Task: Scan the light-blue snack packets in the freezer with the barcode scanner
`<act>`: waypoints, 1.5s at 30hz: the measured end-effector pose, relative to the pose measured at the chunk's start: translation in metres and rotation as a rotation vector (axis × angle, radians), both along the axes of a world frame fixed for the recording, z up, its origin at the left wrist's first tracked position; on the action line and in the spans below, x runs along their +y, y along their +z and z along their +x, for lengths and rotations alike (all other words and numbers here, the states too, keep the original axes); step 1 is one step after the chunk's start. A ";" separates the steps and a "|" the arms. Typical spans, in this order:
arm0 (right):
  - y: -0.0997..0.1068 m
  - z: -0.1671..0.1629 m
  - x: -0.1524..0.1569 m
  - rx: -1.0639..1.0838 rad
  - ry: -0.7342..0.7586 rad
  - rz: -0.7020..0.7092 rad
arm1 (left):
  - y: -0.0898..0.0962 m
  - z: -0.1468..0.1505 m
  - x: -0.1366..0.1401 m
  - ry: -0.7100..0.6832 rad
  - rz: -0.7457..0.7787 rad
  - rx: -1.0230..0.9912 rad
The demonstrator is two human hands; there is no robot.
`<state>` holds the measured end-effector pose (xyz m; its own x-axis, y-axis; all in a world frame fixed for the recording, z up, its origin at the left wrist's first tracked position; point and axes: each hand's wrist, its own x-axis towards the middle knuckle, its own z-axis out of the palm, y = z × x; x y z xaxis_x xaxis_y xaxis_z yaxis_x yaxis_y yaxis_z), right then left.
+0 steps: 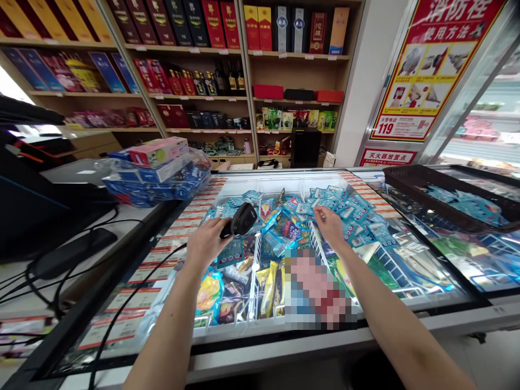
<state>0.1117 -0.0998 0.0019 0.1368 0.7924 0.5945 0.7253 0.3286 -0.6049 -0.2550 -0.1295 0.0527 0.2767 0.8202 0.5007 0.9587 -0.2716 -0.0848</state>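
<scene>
My left hand [207, 241] is wrapped around the handle of a black barcode scanner [245, 218], whose head points right over the freezer's glass top. My right hand [330, 225] is curled in a pinch, with a small blue packet [304, 208] at its fingertips. Many similar flat blue packets [349, 206] lie spread on the glass around and beyond my right hand, and more [231, 253] lie below the scanner. Through the glass, wrapped ice creams [266, 287] show in white wire baskets [255, 271]. A pixelated patch [317, 287] hides part of the freezer front.
A black cable [142, 276] runs from the scanner across the price labels [134, 298]. Boxes in blue plastic wrap [158, 179] are stacked at left, beside a dark monitor [32, 200]. A brown tray [467, 197] with blue packets sits at right. Stocked shelves [195, 49] stand behind.
</scene>
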 end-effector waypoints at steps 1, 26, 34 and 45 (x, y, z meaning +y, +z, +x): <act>-0.001 -0.006 0.000 -0.034 0.047 -0.019 | 0.000 -0.009 -0.003 0.009 -0.002 0.008; 0.032 -0.178 -0.016 -0.827 0.752 0.044 | -0.032 -0.076 -0.026 0.125 0.017 -0.087; 0.022 -0.123 0.013 -0.793 0.622 -0.047 | -0.032 -0.073 -0.026 0.117 0.017 -0.053; 0.018 -0.148 -0.005 -0.645 0.319 -0.202 | -0.033 -0.065 -0.025 0.088 0.019 -0.019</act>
<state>-0.0366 -0.1045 0.0202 -0.4451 0.8373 0.3176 0.8445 0.5104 -0.1621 -0.3196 -0.1541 0.0198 0.1945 0.8311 0.5210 0.9802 -0.1852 -0.0706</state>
